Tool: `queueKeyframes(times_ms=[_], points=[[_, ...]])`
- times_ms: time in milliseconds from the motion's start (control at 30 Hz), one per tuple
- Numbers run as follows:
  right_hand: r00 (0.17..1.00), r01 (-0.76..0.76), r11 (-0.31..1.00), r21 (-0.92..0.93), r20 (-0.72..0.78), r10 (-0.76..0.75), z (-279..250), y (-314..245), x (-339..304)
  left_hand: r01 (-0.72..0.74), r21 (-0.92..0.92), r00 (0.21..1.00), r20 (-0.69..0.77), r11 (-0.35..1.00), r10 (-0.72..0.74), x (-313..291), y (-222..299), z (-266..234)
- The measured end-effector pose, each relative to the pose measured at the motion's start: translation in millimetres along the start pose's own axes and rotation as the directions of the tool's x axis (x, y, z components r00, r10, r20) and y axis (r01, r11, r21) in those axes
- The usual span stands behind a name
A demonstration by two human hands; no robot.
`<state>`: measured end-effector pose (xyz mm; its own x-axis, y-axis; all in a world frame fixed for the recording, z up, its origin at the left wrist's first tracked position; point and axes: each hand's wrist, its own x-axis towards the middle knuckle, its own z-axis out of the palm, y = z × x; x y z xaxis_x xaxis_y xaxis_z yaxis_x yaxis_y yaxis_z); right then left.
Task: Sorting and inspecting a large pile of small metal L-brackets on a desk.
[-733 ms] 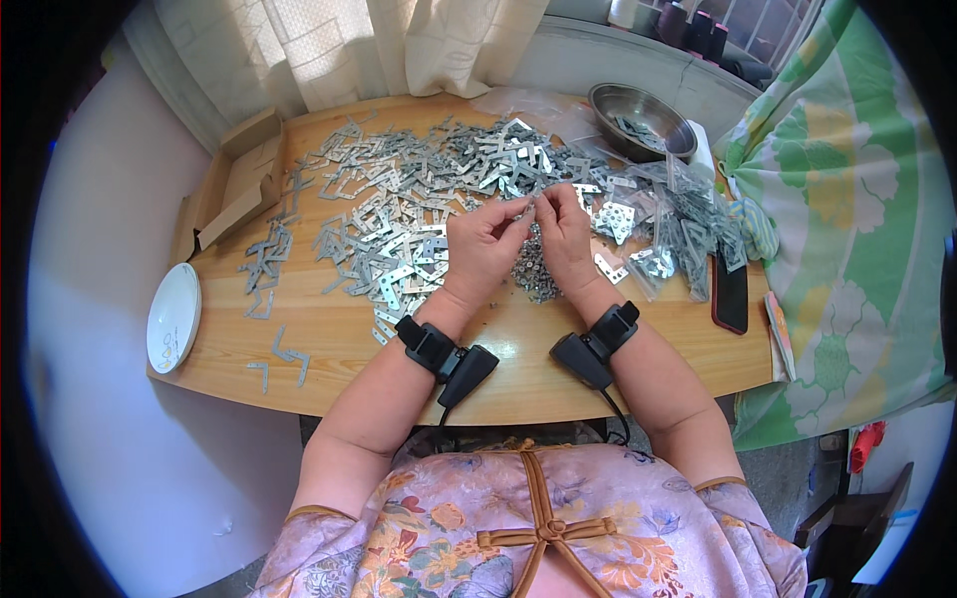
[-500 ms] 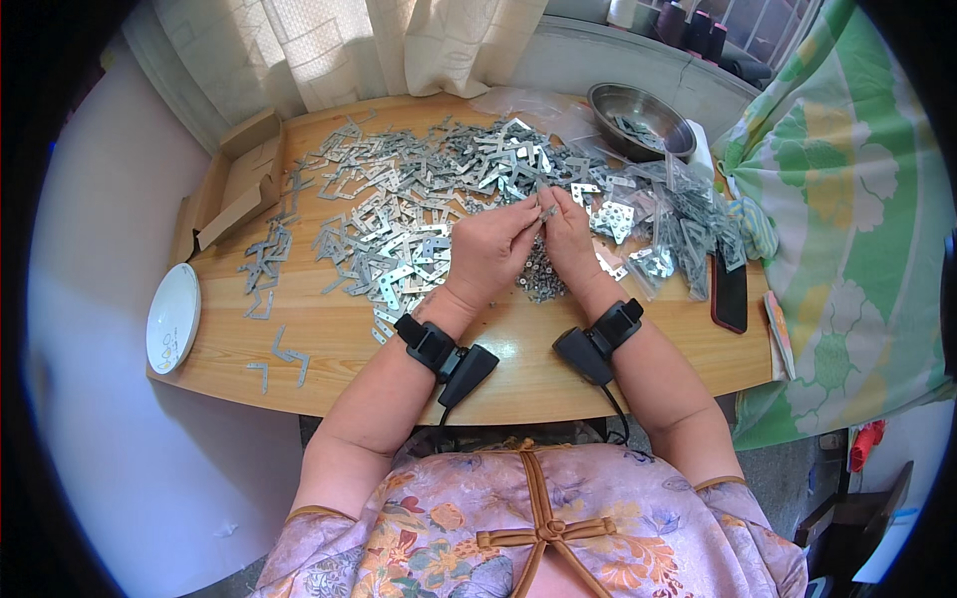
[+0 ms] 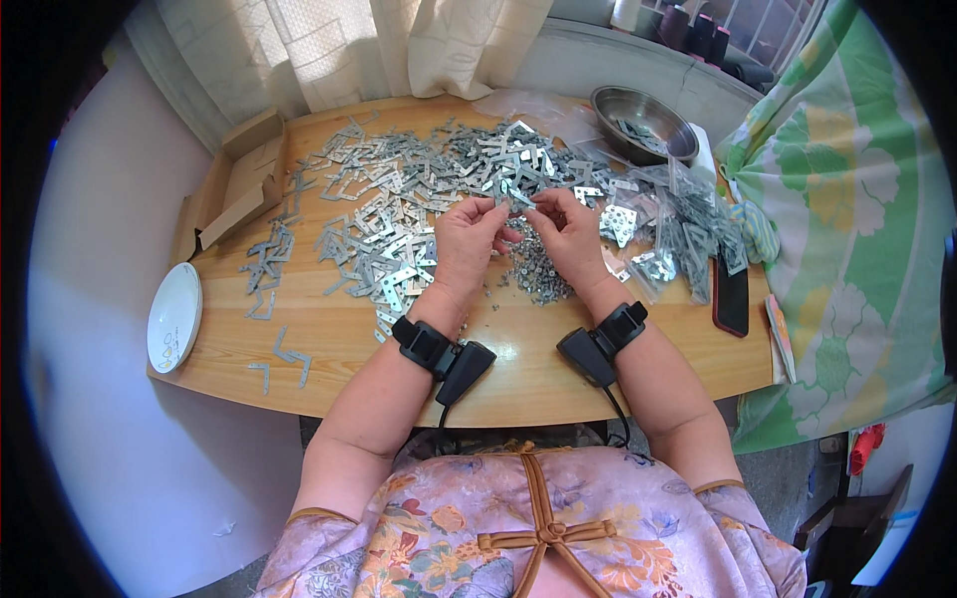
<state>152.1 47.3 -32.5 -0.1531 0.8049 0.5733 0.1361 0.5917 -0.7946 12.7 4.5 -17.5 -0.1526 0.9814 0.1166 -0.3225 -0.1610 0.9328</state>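
My left hand (image 3: 469,237) and my right hand (image 3: 568,235) are a little apart above the middle of the table. Between their fingertips is a small grey metal corner bracket (image 3: 516,197), pinched from both sides; its outline partly merges with the parts behind. Beneath and between the hands lies a heap of small nuts and screws (image 3: 538,271). A wide pile of flat L-shaped corner brackets (image 3: 389,239) spreads to the left and beyond my hands.
Clear plastic bags of metal parts (image 3: 698,224) lie at the right, beside a dark phone (image 3: 731,299). A steel bowl (image 3: 643,125) stands at the back right. An open cardboard box (image 3: 239,179) and a white plate (image 3: 173,319) are at the left edge.
My hands have moved apart from each other, the left one shifting left. More of the nuts and screws and the bracket between the fingers now show.
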Motion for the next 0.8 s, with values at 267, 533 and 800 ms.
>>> queueKeyframes(times_ms=[267, 533, 800], points=[[0.985, 0.174, 0.958, -0.228, 0.038, -0.17, -3.3, 3.9, 1.0, -0.065, 0.101, 0.998, 0.014, 0.993, 0.063, -1.4, -1.9, 4.1], [0.971, -0.235, 0.953, 0.19, 0.08, 0.223, -0.6, 1.8, 2.0, -0.462, 0.45, 0.884, 0.158, 0.765, 0.441, -4.8, -7.7, 7.3], [0.923, -0.341, 0.902, 0.264, 0.277, 0.268, -10.8, -2.0, 4.6, -0.021, 0.027, 0.999, 0.033, 0.999, 0.02, -0.4, 5.0, 0.4]])
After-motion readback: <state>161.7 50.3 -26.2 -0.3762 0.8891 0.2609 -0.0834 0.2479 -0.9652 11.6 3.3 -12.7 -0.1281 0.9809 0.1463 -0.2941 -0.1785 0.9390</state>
